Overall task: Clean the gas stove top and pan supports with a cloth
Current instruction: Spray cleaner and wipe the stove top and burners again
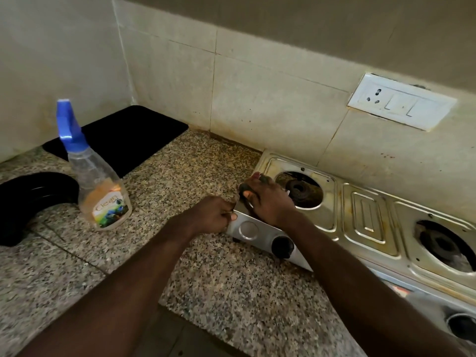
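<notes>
The countertop [206,279] is speckled grey, tan and black; the spray bottle [95,176] clear, with blue trigger head and orange-and-green label; mat [123,135] and knob [282,247] black; stove [368,217] silvery steel with yellow-brown stains; cloth [244,187] dark; switch plate [401,101] white; wall tiles [257,86] cream, rust-spotted.

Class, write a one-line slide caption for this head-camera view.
Left hand grips a corner of the gas stove while the right hand holds a dark cloth on its top, spray bottle standing nearby.
</notes>
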